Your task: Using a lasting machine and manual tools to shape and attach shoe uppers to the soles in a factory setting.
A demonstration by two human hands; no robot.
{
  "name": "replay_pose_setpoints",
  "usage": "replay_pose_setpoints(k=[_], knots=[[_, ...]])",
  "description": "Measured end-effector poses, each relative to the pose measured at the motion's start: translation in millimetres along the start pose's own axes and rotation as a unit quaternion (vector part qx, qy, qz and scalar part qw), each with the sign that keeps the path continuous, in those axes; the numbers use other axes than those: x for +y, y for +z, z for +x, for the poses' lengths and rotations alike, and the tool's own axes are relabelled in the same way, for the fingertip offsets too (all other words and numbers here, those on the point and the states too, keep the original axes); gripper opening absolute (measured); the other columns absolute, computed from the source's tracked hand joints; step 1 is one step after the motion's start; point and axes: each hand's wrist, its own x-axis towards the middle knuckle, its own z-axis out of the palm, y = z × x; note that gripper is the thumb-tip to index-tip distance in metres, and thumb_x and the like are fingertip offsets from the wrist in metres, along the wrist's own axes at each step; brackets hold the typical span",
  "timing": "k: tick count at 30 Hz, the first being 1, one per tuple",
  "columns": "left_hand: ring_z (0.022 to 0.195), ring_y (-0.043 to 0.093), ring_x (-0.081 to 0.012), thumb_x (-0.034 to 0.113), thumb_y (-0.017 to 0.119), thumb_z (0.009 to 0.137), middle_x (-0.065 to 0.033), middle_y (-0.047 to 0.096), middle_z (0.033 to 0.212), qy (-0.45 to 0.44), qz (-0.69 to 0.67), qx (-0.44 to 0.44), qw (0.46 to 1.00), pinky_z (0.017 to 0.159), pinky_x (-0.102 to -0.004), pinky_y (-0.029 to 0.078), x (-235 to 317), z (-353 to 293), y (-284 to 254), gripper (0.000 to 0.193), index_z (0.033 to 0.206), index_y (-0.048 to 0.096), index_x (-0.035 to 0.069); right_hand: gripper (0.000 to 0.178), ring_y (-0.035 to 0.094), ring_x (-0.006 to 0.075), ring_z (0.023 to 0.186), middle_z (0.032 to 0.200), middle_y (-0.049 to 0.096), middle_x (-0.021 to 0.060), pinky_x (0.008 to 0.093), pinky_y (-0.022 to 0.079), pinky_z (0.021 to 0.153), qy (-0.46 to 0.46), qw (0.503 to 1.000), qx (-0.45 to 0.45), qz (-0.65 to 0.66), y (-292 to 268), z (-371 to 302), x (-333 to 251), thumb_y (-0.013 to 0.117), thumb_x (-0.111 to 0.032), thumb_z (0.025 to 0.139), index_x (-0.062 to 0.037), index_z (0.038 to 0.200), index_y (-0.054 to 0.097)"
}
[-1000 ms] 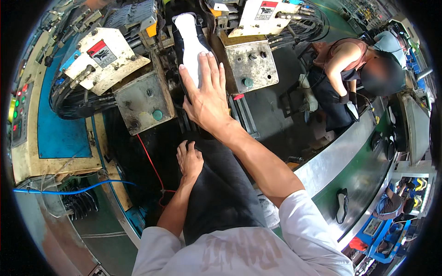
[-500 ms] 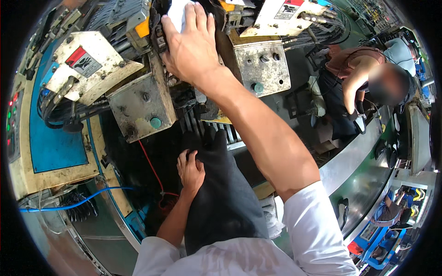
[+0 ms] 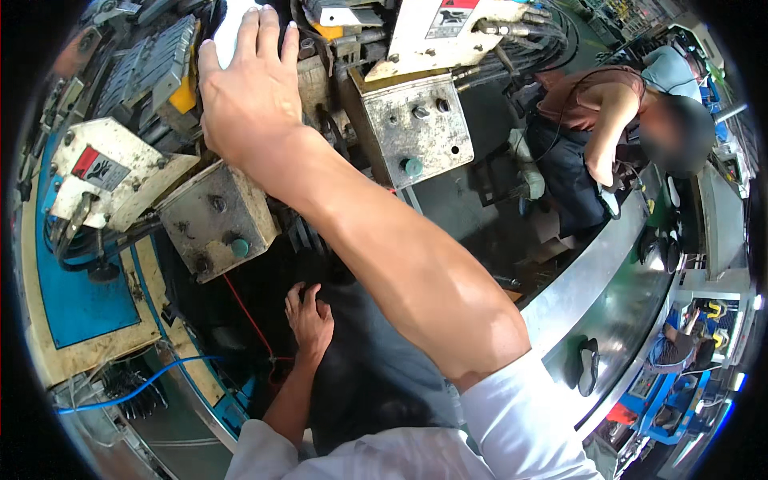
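At the upper left, my right hand (image 3: 254,100) reaches over the machine with its back toward me. Its thumb and fingers sit around a smooth white piece (image 3: 230,34), which shows between thumb and forefinger. The palm hides most of this piece, so its kind cannot be told. Beneath and around that hand lie the machine's dark, greasy parts. My left hand (image 3: 310,326) is low beside my dark-clad thigh, palm side partly hidden. Its fingers are loosely bent and apart, with nothing in them.
Two stained metal control boxes, a left one (image 3: 212,220) and a right one (image 3: 424,124), with green buttons, flank my reach. Hoses (image 3: 552,48) bunch behind. A red cord (image 3: 250,314) and blue hose (image 3: 144,388) run at left. Another person (image 3: 588,120) sits at right beside a metal bench (image 3: 576,296) carrying shoes.
My right hand has gone farther forward and left with the white piece. The whole view has shifted, so the machine sits farther left. My left hand keeps its place by the thigh.
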Motion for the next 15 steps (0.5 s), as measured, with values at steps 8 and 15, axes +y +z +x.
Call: replay_pose_setpoints(k=[8, 15], knots=[[0.131, 0.060, -0.0391, -0.002, 0.066, 0.092, -0.0199, 0.064, 0.137, -0.017, -0.172, 0.023, 0.985, 0.116, -0.0448, 0.046, -21.9, -7.6, -35.2, 0.039, 0.130, 0.069, 0.003, 0.065, 0.035, 0.0586, 0.152, 0.164, 0.033, 0.0402, 0.0578, 0.033, 0.127, -0.064, 0.953, 0.135, 0.264, -17.3, -86.2, 23.4, 0.076, -0.015, 0.088, -0.0047, 0.150, 0.059], [0.136, 0.057, -0.0371, 0.000, 0.062, 0.101, -0.0198, 0.062, 0.144, 0.081, 0.014, 0.336, 0.938, 0.118, -0.0469, 0.043, -54.8, 42.8, -217.2, 0.035, 0.135, 0.069, 0.003, 0.061, 0.046, 0.0499, 0.147, 0.162, 0.044, 0.0304, 0.0542, 0.040, 0.123, 0.229, 0.927, -0.237, 0.180, -10.2, -340.3, 44.1, 0.069, -0.037, 0.101, -0.0099, 0.154, 0.058]])
